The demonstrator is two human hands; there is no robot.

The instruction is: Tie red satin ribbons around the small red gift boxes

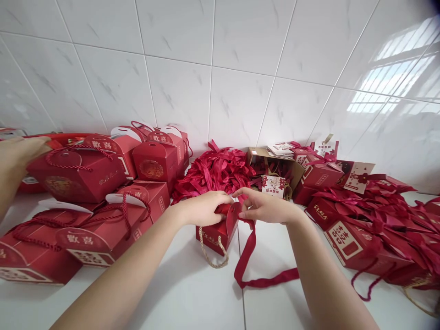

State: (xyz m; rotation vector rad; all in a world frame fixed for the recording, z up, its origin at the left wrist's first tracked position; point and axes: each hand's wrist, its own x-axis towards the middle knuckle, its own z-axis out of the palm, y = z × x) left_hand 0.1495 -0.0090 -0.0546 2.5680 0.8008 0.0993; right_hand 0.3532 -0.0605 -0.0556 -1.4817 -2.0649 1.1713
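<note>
A small red gift box (217,237) stands on the white tiled surface between my hands, its beige rope handle hanging down the front. My left hand (208,206) lies over the box top with curled fingers gripping the box. At the raised rounded flap on the right, my right hand (263,205) pinches a dark red ribbon (249,250) with thumb and fingers. The ribbon trails from there down onto the surface and passes behind my right forearm. My fingers partly hide where the ribbon meets the flap.
Several larger red gift boxes (151,161) with rope handles are stacked at left, where another person's hand (24,151) reaches in. A heap of red ribbons (220,169) lies against the wall. An open cardboard box (298,173) with printed cards stands beside it. Ribbon-tied boxes (364,238) crowd the right.
</note>
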